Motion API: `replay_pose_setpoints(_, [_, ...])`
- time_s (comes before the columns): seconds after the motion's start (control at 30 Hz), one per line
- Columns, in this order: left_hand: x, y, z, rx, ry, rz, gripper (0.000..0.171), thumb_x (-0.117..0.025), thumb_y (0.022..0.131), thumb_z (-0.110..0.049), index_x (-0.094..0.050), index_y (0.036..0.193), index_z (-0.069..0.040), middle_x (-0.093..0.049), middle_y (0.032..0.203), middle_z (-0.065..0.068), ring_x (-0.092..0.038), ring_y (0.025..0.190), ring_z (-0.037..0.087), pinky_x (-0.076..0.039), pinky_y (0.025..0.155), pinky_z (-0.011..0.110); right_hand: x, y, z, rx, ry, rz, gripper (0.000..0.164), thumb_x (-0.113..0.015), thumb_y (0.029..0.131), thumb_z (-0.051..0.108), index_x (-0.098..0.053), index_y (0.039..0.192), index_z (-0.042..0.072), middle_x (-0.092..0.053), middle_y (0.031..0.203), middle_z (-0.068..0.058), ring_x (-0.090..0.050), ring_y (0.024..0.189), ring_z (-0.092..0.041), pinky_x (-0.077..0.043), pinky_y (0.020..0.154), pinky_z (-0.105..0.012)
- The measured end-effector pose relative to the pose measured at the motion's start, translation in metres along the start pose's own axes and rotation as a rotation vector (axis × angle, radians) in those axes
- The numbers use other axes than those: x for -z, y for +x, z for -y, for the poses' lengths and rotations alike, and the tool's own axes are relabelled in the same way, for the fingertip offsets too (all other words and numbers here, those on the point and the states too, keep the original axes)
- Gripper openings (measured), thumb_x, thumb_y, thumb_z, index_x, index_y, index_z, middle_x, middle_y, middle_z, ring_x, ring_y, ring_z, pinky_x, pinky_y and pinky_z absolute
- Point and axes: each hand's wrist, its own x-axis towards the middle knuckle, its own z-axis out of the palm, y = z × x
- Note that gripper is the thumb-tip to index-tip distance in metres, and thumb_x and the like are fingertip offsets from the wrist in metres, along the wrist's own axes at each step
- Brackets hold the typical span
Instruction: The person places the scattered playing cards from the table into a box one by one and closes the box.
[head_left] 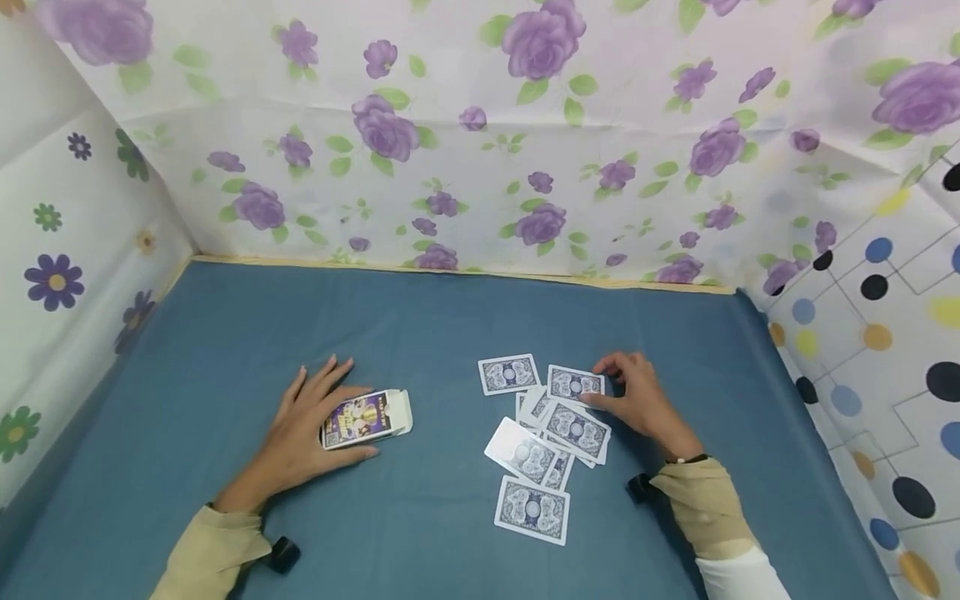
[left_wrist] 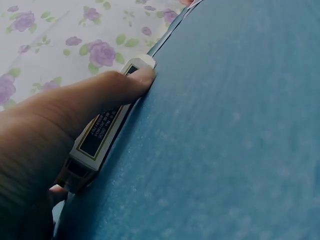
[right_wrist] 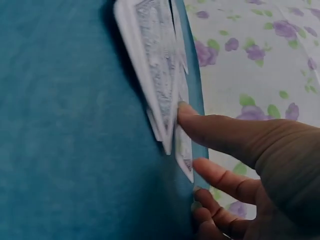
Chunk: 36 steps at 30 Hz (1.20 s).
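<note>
I have a card point(head_left: 567, 381) right of centre in the head frame, back up, at the top right of a loose pile point(head_left: 579, 427). My right grip point(head_left: 637, 392) is nearly closed on its right end, thumb at the lower corner and forefinger at the upper; from the right wrist I see the thumb against the card edges.

The pile runs down the frame below that card, backs up, overlapping at odd angles. Another card point(head_left: 508, 375) lies flat to the upper left of it, and one more point(head_left: 532, 510) lies at its lower end.

Left of centre, my left grip point(head_left: 303, 425) spans the box point(head_left: 358, 418), thumb along the lower side, fingers spread at the upper side, parted by about the box's breadth. The box lies flat, its white flap point(head_left: 406, 412) pointing right, well apart from the cards.

Under it all I see the blue counter point(head_left: 435, 333). Across the top of the frame hangs a purple-rose cloth point(head_left: 450, 133); a daisy cloth point(head_left: 56, 225) fills the left edge, a dotted one point(head_left: 873, 392) the right.
</note>
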Motion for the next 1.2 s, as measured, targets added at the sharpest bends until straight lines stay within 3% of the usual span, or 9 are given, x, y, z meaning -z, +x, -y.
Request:
replay_pose_setpoints(0.1, [0.0, -0.001, 0.001, -0.021, -0.014, -0.026, 0.068, -0.082, 0.068, -0.058, -0.065, 0.126, -0.027, -0.04, 0.153, 0.015, -0.025, 0.145, 0.042, -0.007, 0.113, 0.061, 0.001, 0.0, 0.001, -0.036, 0.018, 0.013, 0.046, -0.084, 0.078, 0.026, -0.058, 0.106, 0.001, -0.046, 0.11, -0.019, -0.045, 0.1, -0.034, -0.04, 0.088, -0.051])
replay_pose_setpoints(0.27, [0.002, 0.001, 0.004, -0.046, -0.027, -0.035, 0.066, -0.084, 0.067, -0.054, -0.066, 0.125, -0.026, -0.042, 0.151, 0.017, -0.026, 0.144, 0.043, -0.007, 0.112, 0.062, 0.0, -0.003, -0.001, -0.08, 0.054, 0.028, 0.049, -0.082, 0.079, 0.028, -0.053, 0.106, 0.0, -0.046, 0.11, -0.018, -0.046, 0.099, -0.031, -0.039, 0.087, -0.047])
replay_pose_setpoints(0.47, [0.003, 0.01, 0.005, -0.065, -0.027, -0.028, 0.067, -0.084, 0.069, -0.051, -0.065, 0.128, -0.026, -0.041, 0.152, 0.016, -0.025, 0.145, 0.042, -0.006, 0.113, 0.061, 0.0, -0.003, -0.003, -0.065, 0.104, -0.064, 0.047, -0.08, 0.082, 0.023, -0.05, 0.11, 0.0, -0.051, 0.105, -0.018, -0.046, 0.096, -0.031, -0.038, 0.084, -0.046])
replay_pose_setpoints(0.67, [0.005, 0.003, 0.004, -0.044, -0.035, -0.009, 0.066, -0.084, 0.069, -0.05, -0.065, 0.129, -0.027, -0.04, 0.153, 0.016, -0.024, 0.145, 0.042, -0.005, 0.113, 0.061, -0.005, -0.002, -0.002, -0.076, 0.089, -0.072, 0.048, -0.08, 0.082, 0.025, -0.052, 0.114, 0.002, -0.052, 0.104, -0.017, -0.046, 0.094, -0.029, -0.037, 0.083, -0.044])
replay_pose_setpoints(0.87, [0.013, 0.002, 0.006, -0.037, -0.013, -0.007, 0.067, -0.084, 0.07, -0.049, -0.064, 0.13, -0.027, -0.04, 0.154, 0.015, -0.023, 0.146, 0.04, -0.005, 0.114, 0.058, -0.009, 0.004, -0.003, -0.016, 0.134, -0.094, 0.041, -0.078, 0.085, 0.019, -0.055, 0.113, 0.0, -0.054, 0.102, -0.016, -0.048, 0.091, -0.028, -0.037, 0.082, -0.042])
replay_pose_setpoints(1.1, [0.009, 0.002, 0.006, -0.021, 0.003, 0.037, 0.067, -0.08, 0.073, -0.053, -0.062, 0.132, -0.028, -0.037, 0.156, 0.013, -0.021, 0.147, 0.037, -0.005, 0.115, 0.057, -0.007, 0.003, -0.009, 0.002, 0.146, -0.121, 0.028, -0.073, 0.088, 0.015, -0.061, 0.108, -0.002, -0.056, 0.092, -0.014, -0.048, 0.081, -0.021, -0.04, 0.07, -0.027])
replay_pose_setpoints(1.2, [0.007, 0.0, 0.004, -0.016, -0.009, 0.033, 0.066, -0.081, 0.073, -0.052, -0.063, 0.131, -0.028, -0.038, 0.155, 0.013, -0.022, 0.147, 0.037, -0.004, 0.114, 0.057, -0.005, 0.002, -0.011, -0.014, 0.21, -0.138, 0.025, -0.072, 0.09, 0.015, -0.064, 0.106, -0.003, -0.057, 0.09, -0.013, -0.049, 0.077, -0.018, -0.04, 0.064, -0.022])
